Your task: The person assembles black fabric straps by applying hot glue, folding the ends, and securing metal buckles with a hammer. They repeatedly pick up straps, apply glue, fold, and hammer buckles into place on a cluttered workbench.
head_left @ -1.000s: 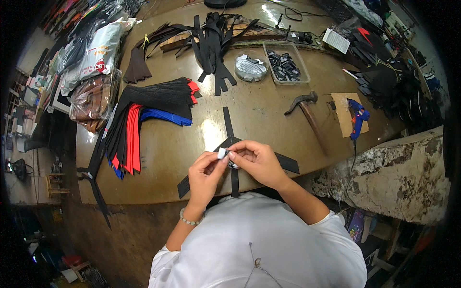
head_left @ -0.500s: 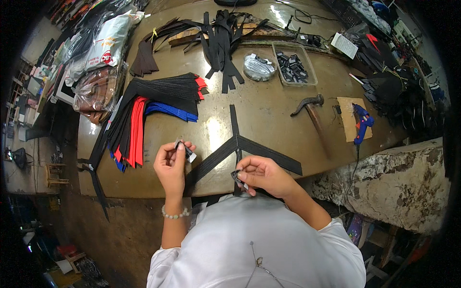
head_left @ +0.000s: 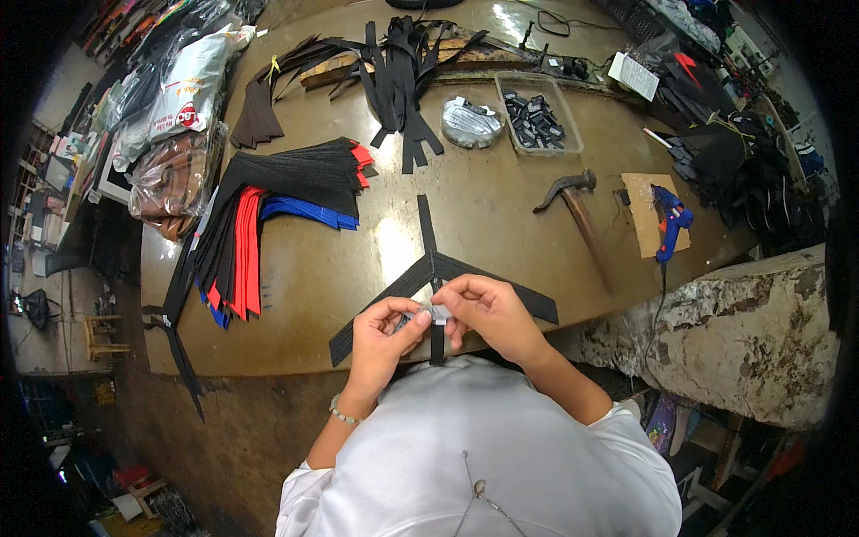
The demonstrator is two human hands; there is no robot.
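Just above the table's front edge, my left hand [head_left: 379, 342] and my right hand [head_left: 494, 318] meet, fingers pinched. Between them is a small pale grey-and-white piece [head_left: 439, 314], possibly a label; its exact kind is too small to make out. The fingertips hide part of it. Under and behind the hands lies a black webbing strap assembly [head_left: 510, 291], its arms spreading left, right and away from me. One narrow strap end [head_left: 437, 345] runs toward me below my fingers.
Fanned black, red and blue straps [head_left: 295, 174] lie left. Behind are black strips [head_left: 394, 85], a round clear container [head_left: 471, 123] and a plastic box [head_left: 575, 143] of small black pieces. A hammer [head_left: 582, 210] and blue glue gun [head_left: 671, 225] lie right.
My left hand has moved right to meet my right hand. The small pieces held apart, one in each hand, are now brought together. My right hand has shifted slightly up.
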